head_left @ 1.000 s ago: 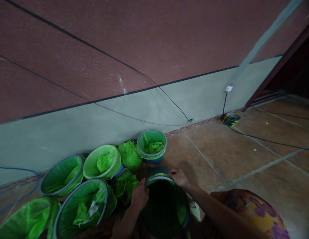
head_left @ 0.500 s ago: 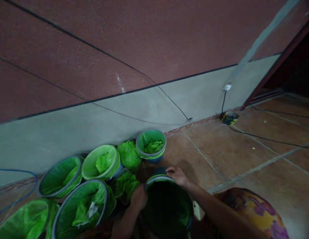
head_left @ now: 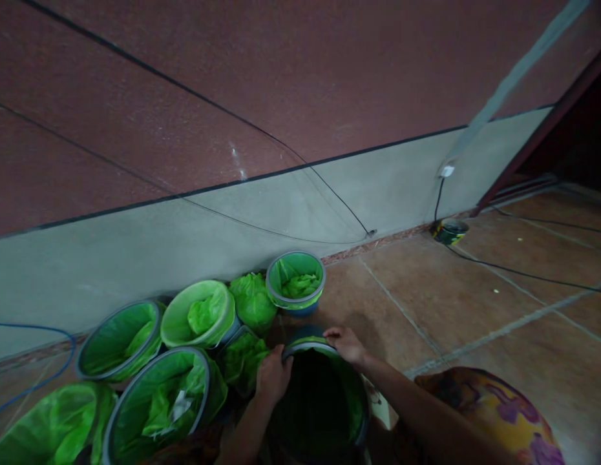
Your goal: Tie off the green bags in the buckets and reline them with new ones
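A trash bin (head_left: 320, 413) stands in front of me, with a dark interior and a green bag lining it. My left hand (head_left: 273, 373) grips the left side of its grey rim, thumb inside the opening. At the far right of the rim, my right hand (head_left: 346, 343) pinches the edge with fingers closed. A strip of green bag shows outside the far rim, below the grey ring (head_left: 310, 347). The bottom of the bin is too dark to make out.
Left of me stand several green-lined bins, among them a grey-rimmed bin (head_left: 158, 413) and a pale-rimmed bin (head_left: 198, 315). Another lined bin (head_left: 295, 279) is by the wall. A can (head_left: 450, 231), black cable (head_left: 518, 266), blue cable (head_left: 63, 361) and patterned cloth (head_left: 494, 413) are also around.
My left hand has shifted slightly up along the rim, its thumb now over the edge. The grey ring shows more plainly at the far rim. My right hand stays nearly in place.
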A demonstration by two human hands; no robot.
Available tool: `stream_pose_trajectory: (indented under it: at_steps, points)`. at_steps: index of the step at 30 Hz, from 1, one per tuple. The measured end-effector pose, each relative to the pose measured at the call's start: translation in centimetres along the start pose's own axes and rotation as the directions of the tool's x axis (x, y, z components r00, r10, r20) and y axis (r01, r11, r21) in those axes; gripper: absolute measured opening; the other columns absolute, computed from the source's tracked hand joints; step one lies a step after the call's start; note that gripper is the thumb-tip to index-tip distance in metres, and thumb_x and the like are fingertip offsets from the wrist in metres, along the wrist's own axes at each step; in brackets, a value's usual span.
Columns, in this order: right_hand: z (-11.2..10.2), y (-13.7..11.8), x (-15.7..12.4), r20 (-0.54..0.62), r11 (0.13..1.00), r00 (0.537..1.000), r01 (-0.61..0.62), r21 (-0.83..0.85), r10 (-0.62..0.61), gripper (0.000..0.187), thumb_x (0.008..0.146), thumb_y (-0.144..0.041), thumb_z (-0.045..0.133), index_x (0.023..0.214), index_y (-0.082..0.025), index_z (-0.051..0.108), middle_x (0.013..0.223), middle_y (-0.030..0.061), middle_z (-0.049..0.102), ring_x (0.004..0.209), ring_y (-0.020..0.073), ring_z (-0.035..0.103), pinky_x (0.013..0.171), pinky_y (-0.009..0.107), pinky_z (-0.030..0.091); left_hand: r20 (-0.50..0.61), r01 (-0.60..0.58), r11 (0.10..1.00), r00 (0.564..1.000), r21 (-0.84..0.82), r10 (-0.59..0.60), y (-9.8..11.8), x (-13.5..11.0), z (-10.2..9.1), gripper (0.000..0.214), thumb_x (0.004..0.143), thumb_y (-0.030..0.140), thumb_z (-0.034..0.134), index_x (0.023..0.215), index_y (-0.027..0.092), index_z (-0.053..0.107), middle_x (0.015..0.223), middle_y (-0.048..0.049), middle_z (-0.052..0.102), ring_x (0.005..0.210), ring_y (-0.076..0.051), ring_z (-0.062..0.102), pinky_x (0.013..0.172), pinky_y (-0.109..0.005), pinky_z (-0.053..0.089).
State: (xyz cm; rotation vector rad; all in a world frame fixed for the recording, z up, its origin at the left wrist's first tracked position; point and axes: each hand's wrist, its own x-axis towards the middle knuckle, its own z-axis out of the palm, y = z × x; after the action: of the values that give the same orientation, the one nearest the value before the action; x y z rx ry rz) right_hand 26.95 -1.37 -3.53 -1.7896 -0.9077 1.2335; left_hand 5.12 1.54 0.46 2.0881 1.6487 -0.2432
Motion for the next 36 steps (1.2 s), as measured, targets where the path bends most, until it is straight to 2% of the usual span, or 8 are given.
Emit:
stream_pose_trajectory:
  at_steps: [4, 9, 15, 22, 27, 30, 33, 36]
  points:
    - [-0.6, 0.4, 0.3, -0.043, 0.999, 0.999, -0.02, -0.048, 0.018, 0.022, 0.071, -0.017, 0.052, 0.075, -0.016, 0.074, 0.075, 0.0059, 0.073, 0.066, 0.016, 0.063, 0.062, 0.024, 0.046, 0.067, 0.076, 0.995, 0.995, -0.058, -0.073, -1.0, 0.5, 0.6, 0.055, 0.091, 0.033, 0.048, 0.139, 0.009, 0.039, 0.135, -0.0147, 0.057, 0.124, -0.02, 0.054, 0.101, -0.024, 0.037]
    - [-1.4, 0.4, 0.2, -0.027, 0.995, 0.999, -0.037, -0.096, 0.035, 0.028, 0.078, -0.025, 0.048, 0.075, -0.014, 0.073, 0.074, 0.0078, 0.073, 0.066, 0.0184, 0.065, 0.061, 0.026, 0.048, 0.112, 0.076, 0.997, 0.991, -0.029, -0.072, -2.4, 0.9, 1.5, 0.042, 0.091, 0.018, 0.04, 0.131, 0.007, 0.048, 0.13, -0.0154, 0.061, 0.12, -0.019, 0.057, 0.1, -0.024, 0.038]
    - [-1.0, -0.2, 0.0, -0.014, 0.994, 0.998, 0.058, -0.096, -0.059, 0.021, 0.075, -0.027, 0.058, 0.082, -0.016, 0.075, 0.086, 0.0081, 0.076, 0.082, 0.0212, 0.068, 0.076, 0.029, 0.051, 0.105, 0.038, 0.999, 0.994, -0.007, -0.037, -1.7, 0.5, 1.4, 0.037, 0.092, 0.014, 0.036, 0.124, 0.011, 0.053, 0.124, -0.0137, 0.064, 0.116, -0.018, 0.059, 0.097, -0.024, 0.04]
    - [-1.2, 0.0, 0.5, -0.08, 0.997, 0.997, -0.019, -0.073, 0.013, 0.022, 0.073, -0.02, 0.054, 0.079, -0.015, 0.075, 0.084, 0.0089, 0.076, 0.08, 0.0214, 0.069, 0.074, 0.03, 0.052, 0.089, -0.021, 1.0, 0.996, -0.017, 0.022, -1.3, 0.2, 1.4, 0.038, 0.091, 0.017, 0.04, 0.127, 0.015, 0.052, 0.12, -0.0123, 0.066, 0.112, -0.02, 0.061, 0.096, -0.027, 0.041]
    - [-0.8, 0.2, 0.2, 0.063, 0.993, 0.994, 0.095, -0.074, -0.091, 0.023, 0.073, -0.03, 0.059, 0.08, -0.015, 0.075, 0.081, 0.0063, 0.074, 0.078, 0.0205, 0.066, 0.073, 0.029, 0.05, 0.057, -0.039, 0.998, 0.997, -0.053, 0.042, -1.3, 0.0, 1.7, 0.043, 0.09, 0.018, 0.041, 0.132, 0.015, 0.051, 0.122, -0.0111, 0.066, 0.115, -0.02, 0.059, 0.099, -0.027, 0.04]
    - [-0.2, 0.3, 0.2, 0.116, 0.995, 0.99, 0.084, -0.061, -0.076, 0.022, 0.069, -0.023, 0.06, 0.084, -0.014, 0.074, 0.078, 0.005, 0.073, 0.072, 0.0174, 0.065, 0.068, 0.026, 0.049, 0.046, -0.105, 0.99, 0.993, -0.095, 0.109, -1.0, -0.2, 1.7, 0.042, 0.089, 0.017, 0.041, 0.129, 0.02, 0.054, 0.12, -0.0079, 0.068, 0.112, -0.019, 0.061, 0.098, -0.027, 0.04]
    - [0.0, 0.6, 0.7, 0.06, 0.997, 0.998, 0.03, -0.07, -0.026, 0.023, 0.068, -0.018, 0.057, 0.083, -0.015, 0.074, 0.075, 0.0049, 0.073, 0.067, 0.0163, 0.064, 0.063, 0.025, 0.049, 0.03, -0.076, 0.985, 0.996, -0.154, 0.082, -1.0, 0.0, 2.0, 0.05, 0.087, 0.02, 0.047, 0.137, 0.017, 0.046, 0.128, -0.0097, 0.063, 0.116, -0.02, 0.059, 0.101, -0.028, 0.039]
    - [-0.8, 0.9, 1.4, -0.078, 0.998, 0.996, 0.037, -0.053, -0.041, 0.021, 0.069, -0.02, 0.056, 0.08, -0.016, 0.074, 0.08, 0.0063, 0.074, 0.072, 0.0182, 0.066, 0.066, 0.026, 0.05, 0.044, 0.025, 0.968, 0.999, -0.249, -0.014, -1.6, 0.3, 2.6, 0.065, 0.082, 0.02, 0.055, 0.144, 0.008, 0.036, 0.133, -0.0142, 0.06, 0.12, -0.021, 0.057, 0.102, -0.027, 0.038]
